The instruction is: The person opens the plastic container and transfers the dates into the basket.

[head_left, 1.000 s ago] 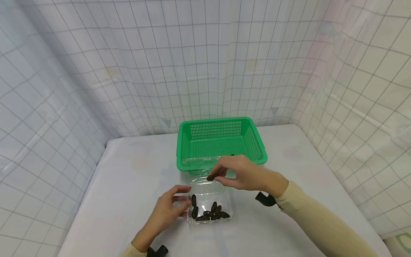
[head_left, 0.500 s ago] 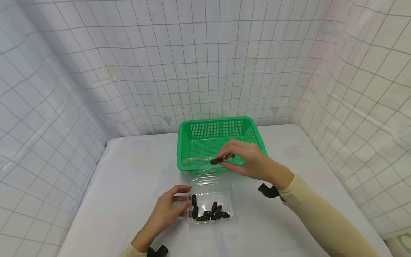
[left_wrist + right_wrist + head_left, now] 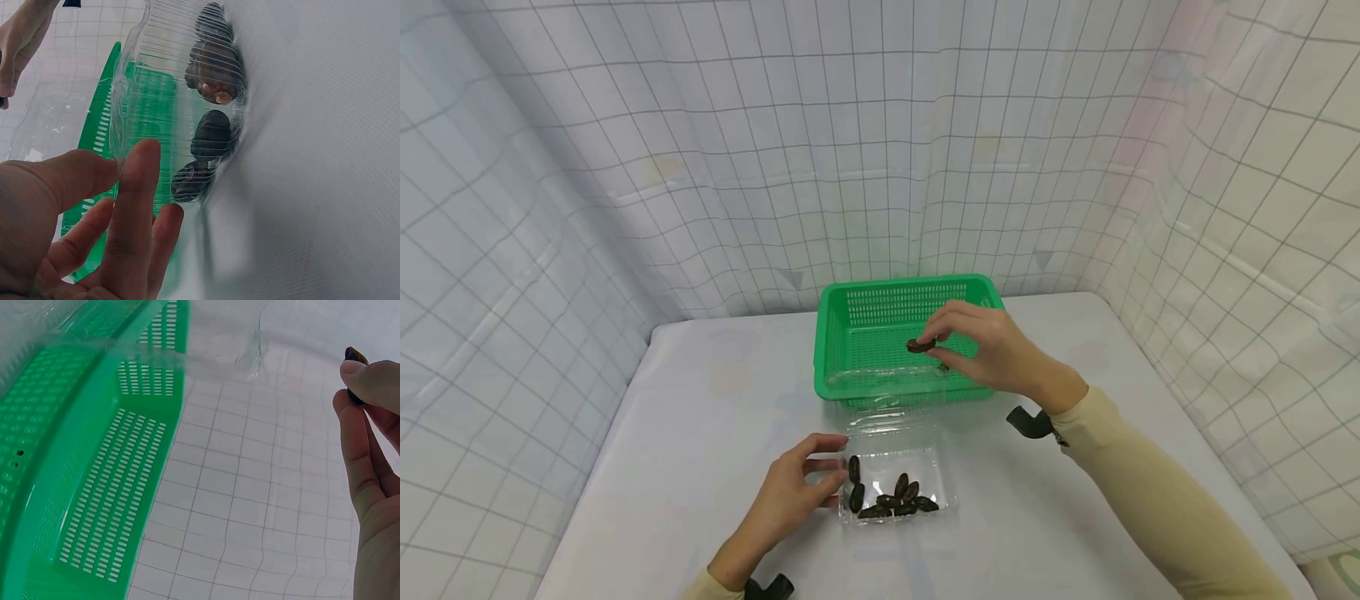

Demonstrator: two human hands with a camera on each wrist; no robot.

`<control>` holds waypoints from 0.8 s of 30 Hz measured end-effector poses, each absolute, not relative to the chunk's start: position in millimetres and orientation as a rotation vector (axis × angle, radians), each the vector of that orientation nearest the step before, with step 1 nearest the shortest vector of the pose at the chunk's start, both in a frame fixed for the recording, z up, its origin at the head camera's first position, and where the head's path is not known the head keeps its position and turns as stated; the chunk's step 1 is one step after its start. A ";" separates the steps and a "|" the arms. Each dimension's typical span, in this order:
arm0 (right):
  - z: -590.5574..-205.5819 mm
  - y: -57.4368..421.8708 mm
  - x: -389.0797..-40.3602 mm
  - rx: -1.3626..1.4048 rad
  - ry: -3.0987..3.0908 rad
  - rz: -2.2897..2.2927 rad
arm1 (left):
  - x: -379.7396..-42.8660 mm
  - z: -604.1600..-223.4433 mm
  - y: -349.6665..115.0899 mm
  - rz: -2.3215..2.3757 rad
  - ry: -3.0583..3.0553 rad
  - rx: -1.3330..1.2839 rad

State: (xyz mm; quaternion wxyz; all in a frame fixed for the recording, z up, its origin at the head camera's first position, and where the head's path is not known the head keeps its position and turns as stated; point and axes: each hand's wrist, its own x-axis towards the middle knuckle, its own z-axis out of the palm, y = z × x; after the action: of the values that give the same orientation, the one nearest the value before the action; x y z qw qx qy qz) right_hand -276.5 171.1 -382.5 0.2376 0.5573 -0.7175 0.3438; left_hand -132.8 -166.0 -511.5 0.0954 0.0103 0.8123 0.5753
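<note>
A clear plastic clamshell box (image 3: pixel 887 467) lies on the table with several dark brown dates (image 3: pixel 901 505) inside, mostly along its near and left sides. My left hand (image 3: pixel 793 483) holds the box by its left edge, thumb at the rim and fingertips against the outer wall, as the left wrist view shows. Above the green basket (image 3: pixel 822 342), my right hand (image 3: pixel 992 346) pinches one date (image 3: pixel 917 345) between thumb and fingertips. In the right wrist view that date (image 3: pixel 355 356) is partly hidden by the thumb.
The box's lid (image 3: pixel 880 383) is folded back over the basket's near rim. A small dark thing (image 3: pixel 944 367) shows in the basket beside my right hand. Gridded white sheets (image 3: pixel 880 167) close off the back and sides of the white table (image 3: pixel 715 400).
My right hand has carried the date away from me, up from above the box's hinge side to over the basket. The left hand and the box have stayed in place.
</note>
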 end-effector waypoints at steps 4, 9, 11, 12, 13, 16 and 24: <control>-383.2 175.6 -290.6 1.465 -2.050 0.913 | -132.3 -510.9 -167.0 1.706 2.409 0.035; -386.8 181.0 -308.6 1.368 -2.218 0.898 | -131.1 -511.9 -168.5 1.712 2.398 0.033; -389.5 182.6 -315.2 1.326 -2.312 0.907 | -130.6 -512.4 -168.8 1.714 2.395 0.032; -390.9 183.2 -318.5 1.305 -2.361 0.910 | -130.4 -512.3 -168.8 1.717 2.392 0.031; -392.6 183.5 -321.9 1.283 -2.412 0.915 | -130.3 -512.5 -168.8 1.718 2.392 0.032; -398.5 184.1 -332.7 1.221 -2.563 0.922 | -130.4 -511.6 -168.6 1.725 2.388 0.043; -413.2 180.9 -358.7 1.076 -2.847 0.767 | -130.1 -509.7 -168.6 1.733 2.393 0.074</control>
State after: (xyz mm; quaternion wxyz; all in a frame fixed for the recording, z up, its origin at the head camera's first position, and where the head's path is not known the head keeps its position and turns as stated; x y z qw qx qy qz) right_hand -358.7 180.9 -413.2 0.0016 0.3429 -0.9070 0.2445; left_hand -130.1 -168.6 -509.7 0.0929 0.0249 0.8062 0.5838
